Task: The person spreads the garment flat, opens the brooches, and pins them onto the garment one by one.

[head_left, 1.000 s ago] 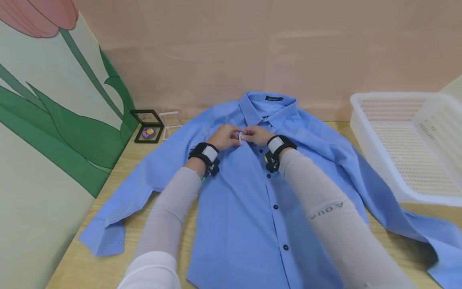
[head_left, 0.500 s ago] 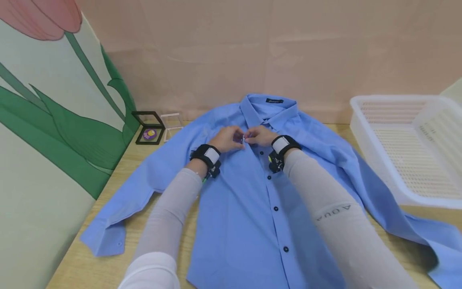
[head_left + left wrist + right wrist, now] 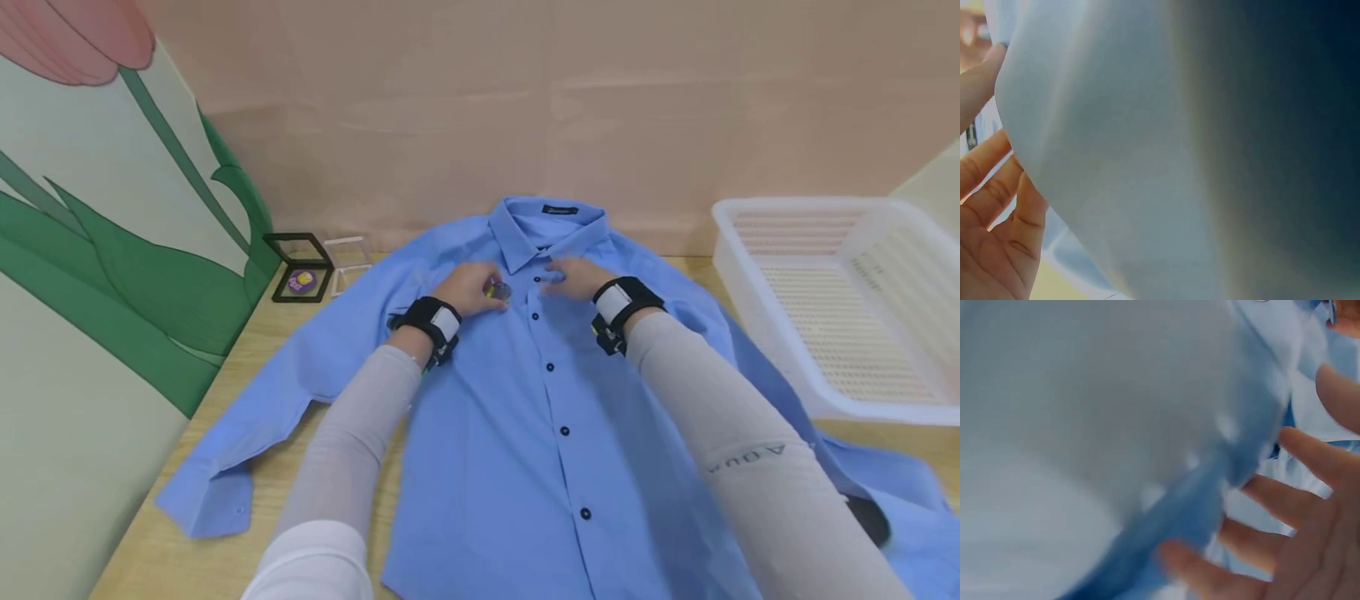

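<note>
A light blue button-up shirt lies spread out front up, with dark buttons down its placket. At its chest, left of the placket, my left hand pinches a small round badge, dark with a bit of yellow. Whether the badge is fastened to the cloth cannot be told. Right of it, my right hand hovers over the placket below the collar with fingers spread, holding nothing; the right wrist view shows its loose fingers beside blurred blue cloth. Cloth fills most of the left wrist view.
On the wooden table, a black frame case with a purple and yellow badge stands at the back left, beside a white frame case. A white plastic basket stands at the right.
My right hand has let go at the badge and moved right, its fingers opening. My left hand has stayed in nearly the same place. The lifted shirt front has settled flatter.
</note>
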Action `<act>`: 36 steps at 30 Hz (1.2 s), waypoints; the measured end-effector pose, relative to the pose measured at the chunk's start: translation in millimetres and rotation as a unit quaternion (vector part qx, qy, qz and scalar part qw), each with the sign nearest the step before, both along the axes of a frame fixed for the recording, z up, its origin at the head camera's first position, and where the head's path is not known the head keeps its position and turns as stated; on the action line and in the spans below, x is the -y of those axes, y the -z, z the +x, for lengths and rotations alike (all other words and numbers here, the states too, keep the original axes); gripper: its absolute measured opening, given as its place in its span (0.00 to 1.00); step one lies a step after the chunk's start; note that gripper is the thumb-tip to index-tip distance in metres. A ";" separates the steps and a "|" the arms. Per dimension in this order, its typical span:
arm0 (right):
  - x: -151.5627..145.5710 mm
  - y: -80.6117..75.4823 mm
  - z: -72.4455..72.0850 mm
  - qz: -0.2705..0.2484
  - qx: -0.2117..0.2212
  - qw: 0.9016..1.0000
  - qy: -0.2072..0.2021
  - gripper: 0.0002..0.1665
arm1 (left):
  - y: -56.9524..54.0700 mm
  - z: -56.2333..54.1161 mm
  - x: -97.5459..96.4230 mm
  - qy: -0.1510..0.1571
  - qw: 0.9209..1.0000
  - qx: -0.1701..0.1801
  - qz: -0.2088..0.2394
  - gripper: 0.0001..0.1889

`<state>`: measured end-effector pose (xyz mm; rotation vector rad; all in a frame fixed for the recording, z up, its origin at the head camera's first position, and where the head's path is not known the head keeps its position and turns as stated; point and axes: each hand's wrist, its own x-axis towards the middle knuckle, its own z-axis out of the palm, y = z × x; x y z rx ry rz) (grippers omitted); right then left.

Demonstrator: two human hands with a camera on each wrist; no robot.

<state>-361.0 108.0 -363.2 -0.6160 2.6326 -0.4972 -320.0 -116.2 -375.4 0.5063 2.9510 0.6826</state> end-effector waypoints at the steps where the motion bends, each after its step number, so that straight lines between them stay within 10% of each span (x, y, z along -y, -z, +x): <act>1: -1.6 0.4 2.4 0.022 0.014 1.000 0.002 0.39 | 0.1 0.3 -0.2 -0.004 1.000 0.000 -0.013 0.23; 18: -18.3 25.2 2.4 0.090 0.034 0.995 0.010 0.54 | 19.3 -8.9 15.1 0.014 0.995 0.003 -0.096 0.30; 25: -40.7 29.5 3.0 0.062 0.025 0.998 0.011 0.61 | 11.6 -4.2 24.5 0.029 0.984 0.100 -0.143 0.51; 36: -65.7 35.4 7.6 0.085 0.050 0.995 0.029 0.67 | 21.6 -7.0 32.7 0.027 0.975 0.117 -0.185 0.61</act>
